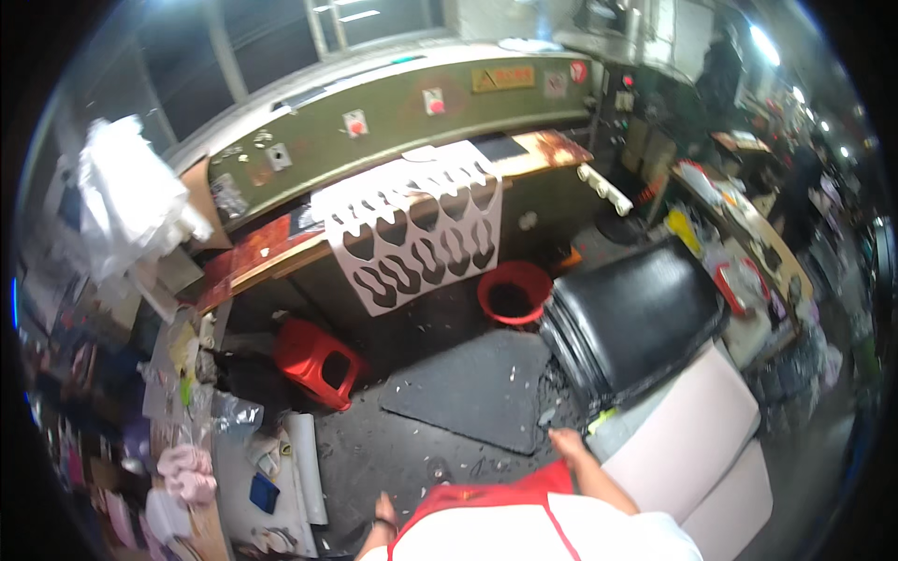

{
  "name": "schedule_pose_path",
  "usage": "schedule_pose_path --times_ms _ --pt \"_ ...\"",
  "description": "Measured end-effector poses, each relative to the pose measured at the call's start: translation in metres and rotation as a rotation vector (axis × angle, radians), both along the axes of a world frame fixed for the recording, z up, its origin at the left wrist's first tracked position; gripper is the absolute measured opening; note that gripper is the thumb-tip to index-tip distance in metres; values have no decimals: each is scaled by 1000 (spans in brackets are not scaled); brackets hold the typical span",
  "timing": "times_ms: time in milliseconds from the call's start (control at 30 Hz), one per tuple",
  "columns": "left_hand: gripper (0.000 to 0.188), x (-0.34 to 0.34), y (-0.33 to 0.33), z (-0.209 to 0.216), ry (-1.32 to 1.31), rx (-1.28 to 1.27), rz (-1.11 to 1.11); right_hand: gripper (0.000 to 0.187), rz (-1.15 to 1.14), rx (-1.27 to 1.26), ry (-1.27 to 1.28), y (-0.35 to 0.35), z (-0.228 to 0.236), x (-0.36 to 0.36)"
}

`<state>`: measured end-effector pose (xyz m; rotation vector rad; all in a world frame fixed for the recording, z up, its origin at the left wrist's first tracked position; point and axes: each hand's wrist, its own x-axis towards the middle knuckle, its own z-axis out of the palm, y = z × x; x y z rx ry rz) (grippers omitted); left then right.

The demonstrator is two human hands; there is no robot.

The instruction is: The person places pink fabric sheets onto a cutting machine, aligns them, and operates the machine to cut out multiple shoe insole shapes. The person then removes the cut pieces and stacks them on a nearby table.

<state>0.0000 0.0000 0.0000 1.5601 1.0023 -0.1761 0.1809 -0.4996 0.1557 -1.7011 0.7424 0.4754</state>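
My left hand (384, 510) hangs low beside the red apron (491, 494), its small visible fingers loosely stretched and nothing seen in them. On the other side, my right hand (565, 443) is held out from my body with fingers extended. It is nearest to the corner of a dark floor mat (477, 388) and the edge of a stack of pale pink sheets (687, 425). A small grey scrap (546, 417) shows just beyond its fingertips; I see no grip on it. Ahead, a white sheet with rows of cut-out holes (419, 266) drapes over the workbench's front edge.
A big black barrel (641, 318) lies on its side at the right. Near the bench stand a red basin (514, 290) and a red plastic stool (318, 363). Red buttons dot the green machine beam (393, 107). At the left is a cluttered side table (267, 538).
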Motion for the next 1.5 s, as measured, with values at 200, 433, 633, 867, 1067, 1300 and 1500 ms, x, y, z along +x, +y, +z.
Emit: schedule_pose_path --times_ms 200,433,633,867,1067,1300,1500 --pt "31 324 77 185 -684 482 -351 71 211 -286 237 58 41 18" --pt "41 568 152 355 -761 1080 -455 77 756 -312 305 118 48 148" --pt "46 719 192 326 -550 1416 -366 45 645 -562 -37 110 116 338" --pt "38 734 249 262 -348 1520 -227 29 149 -603 -596 64 208 528" --pt "42 741 266 247 -296 1461 -167 18 79 -448 -898 112 239 594" --pt "43 739 235 279 -120 1391 -168 15 116 -342 -814 171 244 574" --pt "40 749 216 293 -167 1350 -258 12 -106 -382 -897 168 250 593"
